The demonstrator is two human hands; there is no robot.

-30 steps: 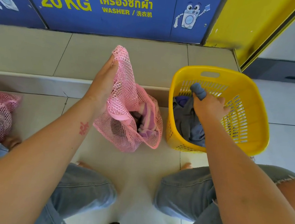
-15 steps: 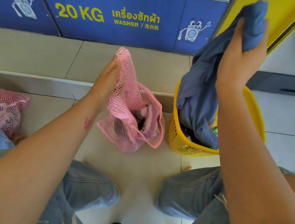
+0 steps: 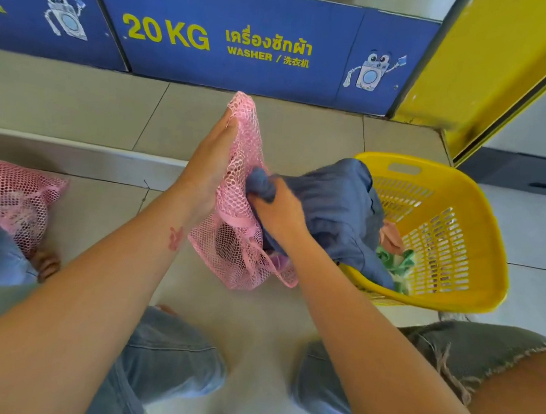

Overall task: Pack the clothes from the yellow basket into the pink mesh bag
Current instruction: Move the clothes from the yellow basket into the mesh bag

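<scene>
Gripping blue garment (image 3: 334,209) at pink mesh bag (image 3: 239,237)

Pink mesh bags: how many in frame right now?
2. One pink mesh bag at centre, held open by the left hand while the right hand pushes a blue garment in. A second pink mesh bag lies at the left edge, partly cut off.
</scene>
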